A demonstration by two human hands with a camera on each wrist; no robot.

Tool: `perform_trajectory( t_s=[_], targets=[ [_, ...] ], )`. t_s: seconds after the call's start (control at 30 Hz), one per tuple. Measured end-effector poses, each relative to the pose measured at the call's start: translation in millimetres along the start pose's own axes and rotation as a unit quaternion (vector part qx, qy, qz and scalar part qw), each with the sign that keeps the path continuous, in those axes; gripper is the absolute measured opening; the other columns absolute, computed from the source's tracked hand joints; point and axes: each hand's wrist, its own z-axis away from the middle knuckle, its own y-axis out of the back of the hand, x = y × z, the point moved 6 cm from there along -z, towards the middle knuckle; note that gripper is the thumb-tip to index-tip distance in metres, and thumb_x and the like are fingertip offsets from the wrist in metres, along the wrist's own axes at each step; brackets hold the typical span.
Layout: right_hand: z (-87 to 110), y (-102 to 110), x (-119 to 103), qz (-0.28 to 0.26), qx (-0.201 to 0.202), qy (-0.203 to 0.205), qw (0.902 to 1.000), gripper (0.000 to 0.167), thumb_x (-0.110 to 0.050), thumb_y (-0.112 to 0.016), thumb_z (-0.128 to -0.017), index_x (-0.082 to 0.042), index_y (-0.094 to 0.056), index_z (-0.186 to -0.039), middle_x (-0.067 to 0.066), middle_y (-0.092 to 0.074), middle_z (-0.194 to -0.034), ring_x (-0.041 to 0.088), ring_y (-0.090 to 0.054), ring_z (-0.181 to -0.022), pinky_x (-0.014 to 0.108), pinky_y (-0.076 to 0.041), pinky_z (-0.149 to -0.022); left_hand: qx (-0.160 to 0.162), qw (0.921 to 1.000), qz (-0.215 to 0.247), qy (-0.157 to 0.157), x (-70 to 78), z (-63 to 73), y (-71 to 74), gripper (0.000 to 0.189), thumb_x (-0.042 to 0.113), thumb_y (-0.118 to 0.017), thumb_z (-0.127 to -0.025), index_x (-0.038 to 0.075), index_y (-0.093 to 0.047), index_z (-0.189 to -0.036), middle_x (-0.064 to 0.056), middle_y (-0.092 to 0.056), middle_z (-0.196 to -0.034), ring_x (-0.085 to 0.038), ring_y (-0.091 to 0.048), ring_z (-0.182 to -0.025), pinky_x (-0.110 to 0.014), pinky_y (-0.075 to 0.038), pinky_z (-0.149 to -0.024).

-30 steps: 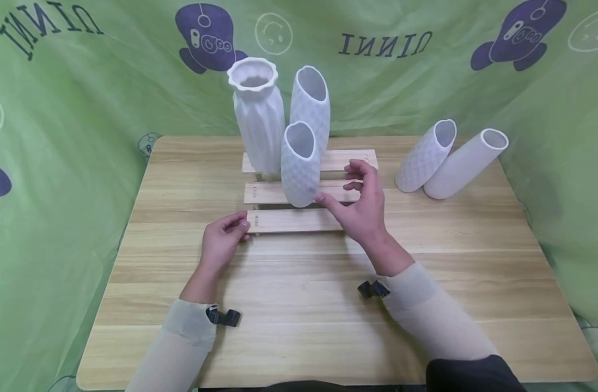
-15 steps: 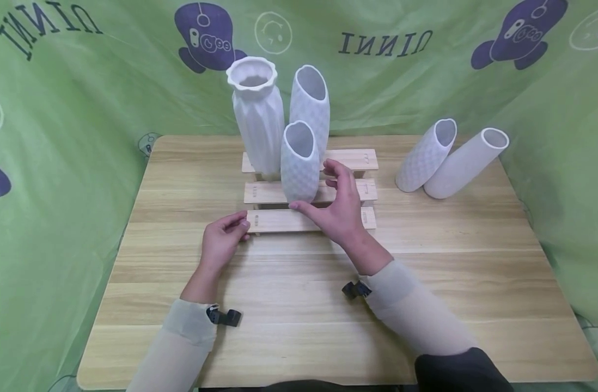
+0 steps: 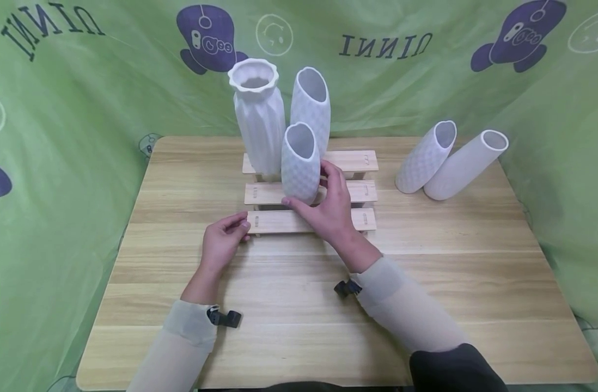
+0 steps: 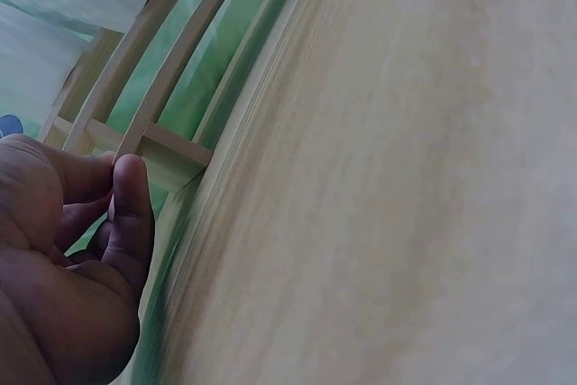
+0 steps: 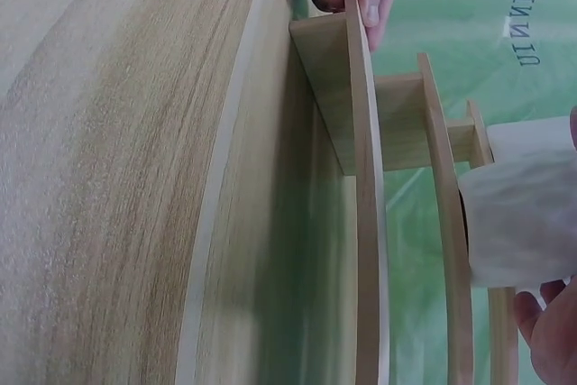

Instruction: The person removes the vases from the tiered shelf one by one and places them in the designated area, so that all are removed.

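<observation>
A stepped wooden rack [image 3: 279,221] with three slats stands on the table. My left hand [image 3: 221,237] pinches the left end of its lowest, front slat between thumb and fingers, as the left wrist view also shows. On the middle slat is a short white textured vase [image 3: 300,163] with a slanted mouth. Around its lower part my right hand [image 3: 330,209] curls, thumb in front and fingers at its right side. Behind it rise a taller textured vase [image 3: 311,98] and, to the left, a ribbed white vase [image 3: 260,122] with a scalloped rim.
Two more white vases lean at the table's right: a textured one [image 3: 426,158] and a smoother cylindrical one [image 3: 465,163], close together. A green printed curtain [image 3: 132,81] hangs behind and beside the wooden table [image 3: 289,326].
My right hand has moved left from the rack's right side to the short vase, and its thumb and fingers have closed in around the base. The left hand stays on the slat.
</observation>
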Motion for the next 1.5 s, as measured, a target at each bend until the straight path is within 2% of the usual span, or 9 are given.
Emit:
perform_trajectory(
  t_s=[0.43,0.77,0.97,1.13,1.5],
  targets=[
    [0.9,0.8,-1.1,-0.002,0.010,-0.001,0.9999,0.090,-0.031,-0.096,-0.075,-0.002,-0.046,-0.144,0.014,-0.055,-0.133,0.025,-0.061,-0.111,0.033,-0.059,-0.095,-0.004,1.0000,0.007,-0.002,0.4,-0.4,-1.7,0.035,0.010,-0.074,-0.097,-0.002,-0.069,-0.130,-0.021,-0.072,-0.117,-0.015,-0.074,-0.075,-0.027,-0.066,-0.074],
    [3.3,4.6,-3.0,-0.002,0.009,-0.012,0.9999,0.090,-0.030,-0.097,-0.073,-0.002,-0.047,-0.143,0.014,-0.055,-0.133,0.026,-0.060,-0.112,0.033,-0.060,-0.093,-0.003,1.0000,0.007,-0.002,0.9,-1.0,-2.7,0.034,0.009,-0.074,-0.097,-0.003,-0.070,-0.129,-0.022,-0.072,-0.119,-0.015,-0.074,-0.073,-0.026,-0.066,-0.073],
    [7.1,8.2,-4.0,-0.007,0.007,-0.022,0.9997,0.089,-0.029,-0.096,-0.073,-0.004,-0.049,-0.143,0.011,-0.056,-0.132,0.022,-0.059,-0.113,0.033,-0.059,-0.093,-0.006,0.9999,0.009,-0.001,1.5,-1.6,-2.4,0.035,0.009,-0.074,-0.097,-0.002,-0.070,-0.129,-0.020,-0.071,-0.123,-0.017,-0.074,-0.074,-0.027,-0.066,-0.074],
    [10.5,11.2,-3.2,-0.014,0.006,-0.024,0.9996,0.089,-0.027,-0.097,-0.071,-0.003,-0.049,-0.142,0.011,-0.056,-0.131,0.023,-0.061,-0.111,0.034,-0.062,-0.089,-0.008,1.0000,0.000,0.002,1.7,-1.1,-1.7,0.036,0.011,-0.074,-0.097,-0.001,-0.069,-0.130,-0.019,-0.071,-0.126,-0.018,-0.074,-0.075,-0.026,-0.066,-0.074],
    [18.6,22.4,-4.8,-0.017,0.013,-0.026,0.9994,0.089,-0.024,-0.099,-0.068,-0.002,-0.051,-0.140,0.011,-0.058,-0.131,0.024,-0.061,-0.113,0.038,-0.061,-0.091,-0.002,1.0000,0.007,0.000,1.3,0.4,-0.3,0.035,0.010,-0.075,-0.097,-0.002,-0.070,-0.129,-0.020,-0.072,-0.120,-0.017,-0.074,-0.075,-0.026,-0.066,-0.074]
  ],
)
